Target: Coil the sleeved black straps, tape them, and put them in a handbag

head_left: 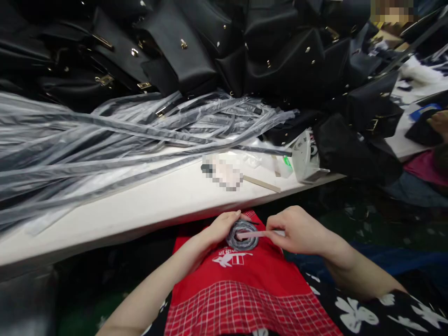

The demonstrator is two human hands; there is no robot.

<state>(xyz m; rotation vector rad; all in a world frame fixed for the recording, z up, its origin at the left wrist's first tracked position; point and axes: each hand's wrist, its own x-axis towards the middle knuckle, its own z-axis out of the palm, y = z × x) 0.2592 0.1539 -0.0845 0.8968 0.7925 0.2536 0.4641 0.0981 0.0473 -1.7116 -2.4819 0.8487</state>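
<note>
The left hand (220, 228) is curled round the near-left side of a roll (247, 244) of wrapped strap, held over the red apron (238, 273), off the table; its underside fingers are hidden. The right hand (299, 231) pinches a pale strip (261, 234) that runs left across the roll to its middle. If the left hand's hold slackens, the coil could spring loose; a hard sideways tug on the strip might draw the core out or tip the roll. Slick plastic film could also let the layers slide, and a drop would land on lap or floor.

The white table (140, 198) lies beyond the hands, with long wrapped straps (115, 123) tangled across its left and far parts. A flat stick (262, 183) rests near its right end, beside a clear bag (304, 156). Black bags (182, 51) are heaped along the far side.
</note>
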